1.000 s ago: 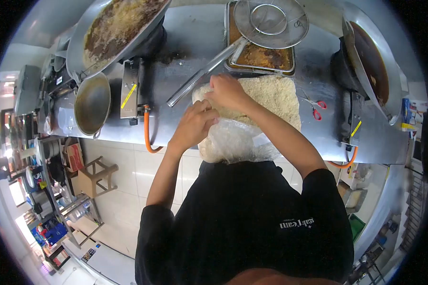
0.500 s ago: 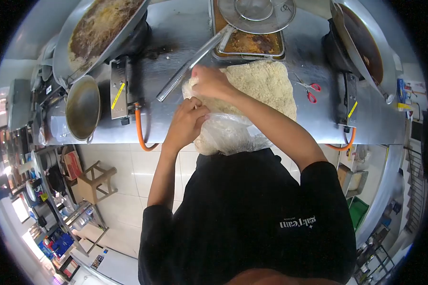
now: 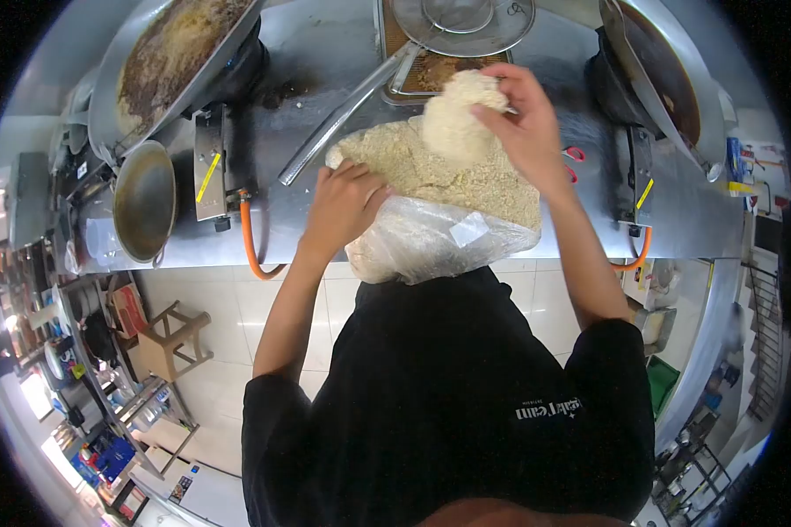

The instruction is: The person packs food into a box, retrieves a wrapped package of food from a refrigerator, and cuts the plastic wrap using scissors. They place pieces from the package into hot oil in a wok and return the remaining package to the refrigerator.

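My right hand [image 3: 533, 127] pinches the piece [image 3: 455, 125] edgewise, perhaps sparing its faces; bag [image 3: 435, 241] beside left hand [image 3: 344, 202], grip unclear.

Bright, cool light covers the steel table [image 3: 325, 53], leaving a soft sheen along its near edge and dark shadow under the pan [image 3: 180, 70] by its far left corner. Glints streak the plastic bag [image 3: 435, 241] at the near edge; the floor tiles [image 3: 215, 338] below shine. My black shirt [image 3: 439, 395] loses most detail. The pale lump [image 3: 457, 123] in my right hand [image 3: 527, 127] looks slightly blurred. Fisheye distortion bends the table's ends, and the picture's corners fall black.
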